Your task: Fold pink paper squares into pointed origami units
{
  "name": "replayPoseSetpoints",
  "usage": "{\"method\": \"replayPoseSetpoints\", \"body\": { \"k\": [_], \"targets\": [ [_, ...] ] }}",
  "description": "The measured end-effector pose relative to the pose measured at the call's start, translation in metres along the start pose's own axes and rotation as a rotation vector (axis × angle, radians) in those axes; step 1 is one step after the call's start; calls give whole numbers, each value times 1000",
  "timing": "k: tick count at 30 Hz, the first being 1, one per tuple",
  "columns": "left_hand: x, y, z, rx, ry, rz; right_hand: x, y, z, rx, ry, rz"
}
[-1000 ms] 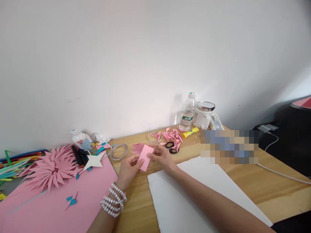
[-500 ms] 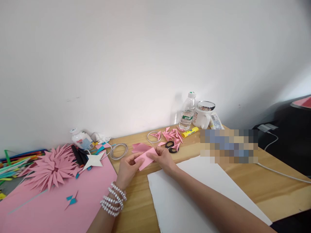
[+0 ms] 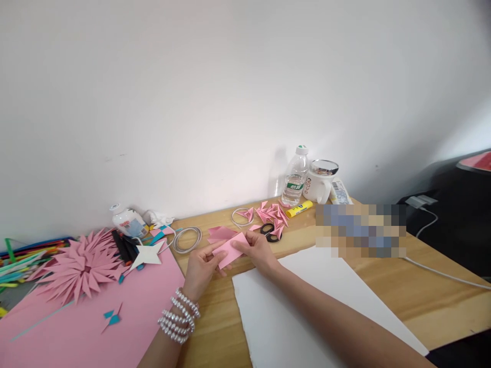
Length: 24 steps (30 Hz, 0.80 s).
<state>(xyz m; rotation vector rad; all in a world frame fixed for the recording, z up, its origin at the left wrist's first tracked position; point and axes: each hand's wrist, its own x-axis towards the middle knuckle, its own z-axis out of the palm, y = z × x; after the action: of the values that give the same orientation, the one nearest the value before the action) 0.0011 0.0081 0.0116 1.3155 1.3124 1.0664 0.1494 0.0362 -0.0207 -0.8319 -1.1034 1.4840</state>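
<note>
While both hands meet over the wooden desk point(image 3: 215, 327), the item in work is one small pink paper piece point(image 3: 229, 250), held just above the desk surface between them.

Left hand point(image 3: 202, 269): fingers closed in a pinch on the paper's near-left edge; beaded bracelets point(image 3: 179, 315) on the wrist.
Right hand point(image 3: 258, 250): fingertips pressed together on the paper's far-right edge.

Handling note, as a judgement: the step looks like making a fold. A clean result would call for matching the edges exactly, holding them pinched, then running a fingertip along the crease on the flat desk.

Surroundings:
- Loose pink paper point(image 3: 220, 232), just behind the held piece.
- Folded pink units point(image 3: 273, 213) with black scissors point(image 3: 270, 232) among them, beyond the right hand.
- Yellow glue stick point(image 3: 299, 208), water bottle point(image 3: 294, 176), white mug point(image 3: 320, 182), by the wall.
- White sheet point(image 3: 307, 296), under the right forearm.
- Large pink sheet point(image 3: 84, 322) at left, carrying a pink paper flower point(image 3: 80, 265) and a white paper star point(image 3: 148, 254).
- Coiled cable point(image 3: 187, 237), near the left hand.
</note>
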Motion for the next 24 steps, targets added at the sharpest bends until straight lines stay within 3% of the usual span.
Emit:
{"method": "replayPoseSetpoints", "body": {
  "k": [24],
  "targets": [
    [-1,-2,4,-62,-75,-14,-3,-8,2,-27,40,41]
  ]
}}
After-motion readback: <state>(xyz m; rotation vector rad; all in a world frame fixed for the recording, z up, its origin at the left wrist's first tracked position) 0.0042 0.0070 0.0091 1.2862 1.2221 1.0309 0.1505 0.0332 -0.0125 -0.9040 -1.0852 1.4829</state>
